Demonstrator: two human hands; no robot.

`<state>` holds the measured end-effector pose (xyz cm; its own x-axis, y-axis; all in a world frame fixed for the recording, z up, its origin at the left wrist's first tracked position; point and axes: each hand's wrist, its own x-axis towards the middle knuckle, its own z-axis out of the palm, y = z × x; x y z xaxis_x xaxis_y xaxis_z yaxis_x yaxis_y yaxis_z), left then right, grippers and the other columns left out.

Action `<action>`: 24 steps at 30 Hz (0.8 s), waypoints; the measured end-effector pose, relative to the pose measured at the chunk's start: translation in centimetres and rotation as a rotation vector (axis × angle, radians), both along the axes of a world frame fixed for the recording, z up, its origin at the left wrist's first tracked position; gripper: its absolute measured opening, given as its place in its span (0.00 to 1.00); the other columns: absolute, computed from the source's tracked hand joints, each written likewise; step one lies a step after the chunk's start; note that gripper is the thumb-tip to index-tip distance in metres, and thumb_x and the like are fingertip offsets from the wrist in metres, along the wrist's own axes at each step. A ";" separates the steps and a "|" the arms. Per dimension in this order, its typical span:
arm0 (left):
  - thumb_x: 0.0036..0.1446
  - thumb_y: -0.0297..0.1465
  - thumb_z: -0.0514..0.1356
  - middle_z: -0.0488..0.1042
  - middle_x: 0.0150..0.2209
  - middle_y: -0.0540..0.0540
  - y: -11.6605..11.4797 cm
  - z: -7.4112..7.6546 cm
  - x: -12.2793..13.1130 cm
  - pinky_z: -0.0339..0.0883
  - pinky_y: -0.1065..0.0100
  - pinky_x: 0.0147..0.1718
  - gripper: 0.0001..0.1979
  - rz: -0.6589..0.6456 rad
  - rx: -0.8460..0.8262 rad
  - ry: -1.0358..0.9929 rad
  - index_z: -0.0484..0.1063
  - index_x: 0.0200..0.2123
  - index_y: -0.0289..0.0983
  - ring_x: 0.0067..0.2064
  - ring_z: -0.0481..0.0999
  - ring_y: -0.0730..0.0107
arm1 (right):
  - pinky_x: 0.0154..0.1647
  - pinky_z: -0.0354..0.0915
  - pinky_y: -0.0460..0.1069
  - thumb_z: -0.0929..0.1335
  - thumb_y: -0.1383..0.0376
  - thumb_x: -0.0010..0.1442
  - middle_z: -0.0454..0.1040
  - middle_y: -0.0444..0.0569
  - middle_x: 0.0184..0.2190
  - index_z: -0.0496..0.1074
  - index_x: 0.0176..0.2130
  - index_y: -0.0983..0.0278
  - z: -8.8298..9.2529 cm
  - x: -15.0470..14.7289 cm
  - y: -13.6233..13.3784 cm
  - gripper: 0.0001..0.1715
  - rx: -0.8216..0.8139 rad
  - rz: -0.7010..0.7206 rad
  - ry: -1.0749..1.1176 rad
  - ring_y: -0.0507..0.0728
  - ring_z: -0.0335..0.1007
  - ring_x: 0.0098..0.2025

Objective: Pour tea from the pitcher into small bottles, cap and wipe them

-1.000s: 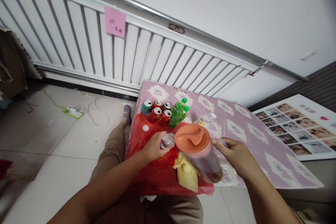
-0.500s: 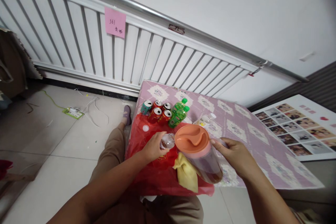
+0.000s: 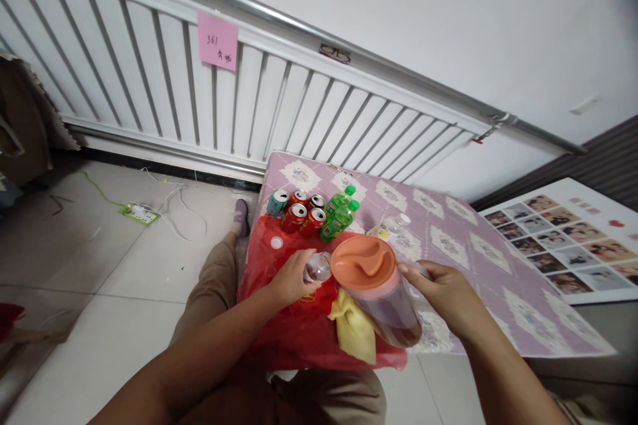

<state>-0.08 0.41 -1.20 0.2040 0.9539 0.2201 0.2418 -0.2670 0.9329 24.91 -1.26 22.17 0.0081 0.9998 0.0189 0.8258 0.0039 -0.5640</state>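
Fingers of the left hand (image 3: 290,279) are curled around a clear bottle (image 3: 319,268) mid-frame, the right hand's (image 3: 443,289) around an orange-lidded pitcher's (image 3: 383,299) handle. Almost no shift is seen; their alignment is kept.

Soft, cool indoor light, moderately bright; source out of view. Wall (image 3: 498,26) evenly pale, dropping to dark, bluish vignette at top right corner. Floor (image 3: 40,259) dim and brownish at far left, brighter on tiles (image 3: 149,259) nearer centre. Highlights along metal pipe (image 3: 548,137), small glints on can tops (image 3: 299,210), faint sheen on red plastic (image 3: 262,259). Lower body of jug (image 3: 393,312) slightly hazy. Wide-angle distortion stretches forearms (image 3: 508,352) toward bottom edge. Small photos (image 3: 583,234) at right softly focused.
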 end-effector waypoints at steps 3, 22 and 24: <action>0.49 0.27 0.75 0.72 0.64 0.33 0.0 -0.1 0.0 0.67 0.45 0.66 0.42 -0.001 -0.002 -0.008 0.64 0.66 0.38 0.65 0.73 0.45 | 0.23 0.53 0.47 0.70 0.37 0.57 0.55 0.40 0.19 0.63 0.21 0.59 -0.2 0.3 0.1 0.33 -0.036 -0.013 -0.007 0.52 0.52 0.24; 0.49 0.28 0.75 0.73 0.63 0.32 -0.1 -0.4 0.1 0.68 0.45 0.66 0.42 0.014 0.020 -0.010 0.65 0.66 0.38 0.65 0.74 0.44 | 0.19 0.53 0.48 0.72 0.33 0.52 0.55 0.39 0.15 0.63 0.17 0.58 0.7 -1.2 -0.1 0.37 0.039 -0.004 -0.006 0.52 0.53 0.21; 0.49 0.28 0.76 0.73 0.64 0.33 -0.1 -0.3 0.1 0.68 0.45 0.66 0.42 0.015 0.011 -0.011 0.65 0.66 0.38 0.65 0.74 0.44 | 0.19 0.53 0.48 0.72 0.33 0.52 0.55 0.39 0.15 0.63 0.17 0.59 0.7 -1.2 -0.1 0.37 0.040 0.002 -0.009 0.52 0.53 0.21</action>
